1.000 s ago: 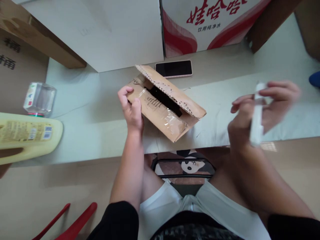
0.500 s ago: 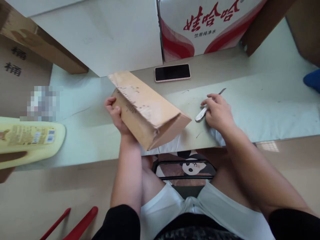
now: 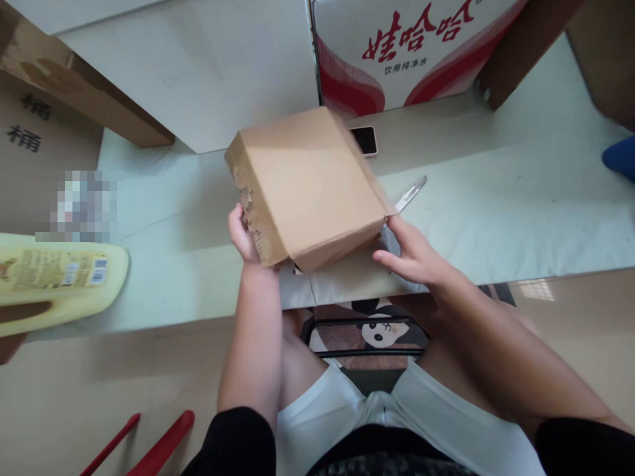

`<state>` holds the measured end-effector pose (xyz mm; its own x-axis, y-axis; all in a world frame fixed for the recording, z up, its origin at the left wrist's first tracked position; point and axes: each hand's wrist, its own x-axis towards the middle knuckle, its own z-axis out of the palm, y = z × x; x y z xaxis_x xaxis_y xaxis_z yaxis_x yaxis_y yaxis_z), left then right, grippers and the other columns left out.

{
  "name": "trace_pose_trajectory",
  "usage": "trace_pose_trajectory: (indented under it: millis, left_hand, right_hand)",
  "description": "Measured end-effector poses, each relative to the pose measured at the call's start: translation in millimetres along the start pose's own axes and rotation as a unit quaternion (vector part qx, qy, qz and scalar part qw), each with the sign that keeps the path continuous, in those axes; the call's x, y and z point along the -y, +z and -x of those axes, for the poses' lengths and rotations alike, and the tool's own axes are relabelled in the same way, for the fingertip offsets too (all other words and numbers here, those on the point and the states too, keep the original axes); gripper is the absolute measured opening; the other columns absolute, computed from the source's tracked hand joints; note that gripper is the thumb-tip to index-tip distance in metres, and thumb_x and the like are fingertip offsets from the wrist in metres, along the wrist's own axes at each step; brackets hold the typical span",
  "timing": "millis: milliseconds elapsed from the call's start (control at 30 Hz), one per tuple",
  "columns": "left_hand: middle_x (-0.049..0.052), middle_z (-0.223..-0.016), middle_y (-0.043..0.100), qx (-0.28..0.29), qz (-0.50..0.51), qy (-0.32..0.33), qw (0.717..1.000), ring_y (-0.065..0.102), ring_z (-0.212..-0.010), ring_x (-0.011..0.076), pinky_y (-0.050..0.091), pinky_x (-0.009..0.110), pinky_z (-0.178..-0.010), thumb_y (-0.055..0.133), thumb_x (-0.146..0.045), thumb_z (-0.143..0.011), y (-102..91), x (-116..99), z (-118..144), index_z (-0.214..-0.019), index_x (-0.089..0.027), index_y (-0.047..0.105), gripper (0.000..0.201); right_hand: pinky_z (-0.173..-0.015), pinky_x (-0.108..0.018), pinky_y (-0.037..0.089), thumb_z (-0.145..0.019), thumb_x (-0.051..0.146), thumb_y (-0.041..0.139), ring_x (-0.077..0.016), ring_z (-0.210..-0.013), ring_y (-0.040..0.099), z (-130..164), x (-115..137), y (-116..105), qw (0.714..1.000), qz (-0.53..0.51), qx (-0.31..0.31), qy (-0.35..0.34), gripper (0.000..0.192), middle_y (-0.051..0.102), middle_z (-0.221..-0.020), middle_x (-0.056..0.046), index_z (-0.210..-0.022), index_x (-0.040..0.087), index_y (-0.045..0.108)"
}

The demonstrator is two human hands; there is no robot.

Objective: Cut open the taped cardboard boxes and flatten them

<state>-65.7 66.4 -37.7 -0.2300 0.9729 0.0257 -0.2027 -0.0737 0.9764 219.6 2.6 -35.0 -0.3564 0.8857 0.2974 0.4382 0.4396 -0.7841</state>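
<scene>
A brown cardboard box (image 3: pixel 317 182) is tilted above the table, a broad plain face turned up toward me. Along its left side the tape and cardboard look torn and ragged. My left hand (image 3: pixel 244 235) grips that side, its fingers partly hidden by the box. At the box's right front corner is my right hand (image 3: pixel 411 251), thumb spread from the fingers; whether the fingertips touch the cardboard is hard to tell. Just beyond them a knife (image 3: pixel 411 193) with a metal blade lies on the cloth, its near end hidden behind the box and hand.
A phone (image 3: pixel 367 141) lies behind the box, partly covered by it. White cartons, one a red-and-white box (image 3: pixel 421 59), line the back. A yellow bottle (image 3: pixel 64 281) lies at left on the pale cloth-covered table (image 3: pixel 520 218). Something blue (image 3: pixel 620 158) shows at the right edge.
The box has turned so its broad plain face points up, and it now covers part of the phone. My right hand has let go of the knife and moved left to the box.
</scene>
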Motion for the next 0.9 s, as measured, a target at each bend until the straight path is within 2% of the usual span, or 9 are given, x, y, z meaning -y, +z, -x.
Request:
trace_pose_trajectory:
  millis: [133,233,333,400,467,533,600,733,900]
  left_hand:
    - [0.010,-0.105,0.075,0.015,0.056,-0.042,0.997,0.071,-0.110,0.0301,0.059,0.044,-0.090,0.060,-0.077,-0.075,16.2,-14,7,-0.091,-0.024,0.065,0.056]
    - [0.006,-0.087,0.073,-0.025,0.033,-0.024,0.999,0.071,-0.088,0.0227,0.059,0.034,-0.080,0.078,-0.050,-0.066,20.6,-16,8,-0.079,-0.022,0.062,0.035]
    - [0.001,-0.072,0.068,-0.068,-0.006,0.002,0.998,0.066,-0.070,0.0162,0.057,0.028,-0.072,0.076,-0.032,-0.064,16.5,-16,5,-0.069,-0.021,0.059,0.021]
    - [0.001,-0.074,0.070,-0.066,-0.011,0.005,0.998,0.070,-0.077,0.0180,0.059,0.029,-0.077,0.074,-0.032,-0.066,11.8,-19,4,-0.069,-0.021,0.061,0.017]
    - [0.005,-0.086,0.075,-0.031,0.006,-0.011,0.999,0.073,-0.100,0.0239,0.060,0.034,-0.090,0.072,-0.039,-0.070,9.0,-24,7,-0.077,-0.021,0.066,0.020]
    - [0.009,-0.102,0.078,0.020,0.026,-0.042,0.999,0.067,-0.124,0.0301,0.057,0.039,-0.101,0.069,-0.048,-0.075,9.8,-31,14,-0.087,-0.020,0.070,0.030]
    - [0.011,-0.113,0.078,0.047,0.031,-0.076,0.995,0.060,-0.136,0.0334,0.057,0.042,-0.105,0.065,-0.054,-0.078,13.5,-35,22,-0.092,-0.021,0.073,0.037]
    - [0.008,-0.116,0.079,0.018,0.044,-0.115,0.992,0.062,-0.134,0.0311,0.060,0.038,-0.101,0.063,-0.055,-0.083,19.0,-34,24,-0.093,-0.022,0.075,0.036]
    - [0.008,-0.093,0.080,-0.025,-0.004,-0.126,0.992,0.073,-0.117,0.0290,0.064,0.037,-0.094,0.071,-0.050,-0.083,10.9,-24,18,-0.086,-0.019,0.072,0.031]
  right_hand:
    - [-0.106,-0.056,0.053,-0.085,0.071,0.060,-0.0369,-0.120,0.064,6,-15,-1,0.995,0.043,-0.053,0.066,0.078,0.067,-0.125,-0.021,-0.138,0.015,0.053]
    - [-0.101,-0.055,0.055,-0.083,0.070,0.062,-0.0372,-0.115,0.065,5,-24,-3,0.993,0.055,-0.079,0.066,0.075,0.067,-0.116,-0.020,-0.134,0.015,0.052]
    - [-0.097,-0.051,0.057,-0.085,0.064,0.062,-0.0329,-0.110,0.066,1,-26,-6,0.993,0.044,-0.101,0.039,0.072,0.065,-0.121,-0.019,-0.137,0.017,0.049]
    - [-0.094,-0.051,0.057,-0.085,0.059,0.064,-0.0293,-0.100,0.066,0,-25,-7,0.991,0.047,-0.116,0.054,0.066,0.066,-0.115,-0.015,-0.136,0.019,0.049]
    - [-0.095,-0.052,0.055,-0.082,0.057,0.069,-0.0273,-0.095,0.065,0,-24,-8,0.984,0.065,-0.140,0.088,0.061,0.067,-0.107,-0.011,-0.130,0.021,0.053]
    - [-0.094,-0.052,0.054,-0.077,0.059,0.074,-0.0266,-0.094,0.064,1,-24,-8,0.975,0.081,-0.174,0.113,0.060,0.066,-0.104,-0.009,-0.122,0.023,0.056]
    - [-0.089,-0.048,0.055,-0.074,0.063,0.076,-0.0256,-0.093,0.062,1,-22,-8,0.967,0.076,-0.208,0.125,0.063,0.065,-0.104,-0.008,-0.119,0.024,0.057]
    - [-0.082,-0.042,0.054,-0.080,0.068,0.070,-0.0221,-0.084,0.061,-2,-13,-5,0.961,-0.026,-0.238,0.135,0.053,0.065,-0.095,-0.006,-0.109,0.024,0.062]
    - [-0.077,-0.037,0.054,-0.087,0.073,0.060,-0.0199,-0.078,0.063,-5,-8,0,0.928,-0.195,-0.274,0.160,0.050,0.057,-0.071,-0.002,-0.079,0.024,0.061]
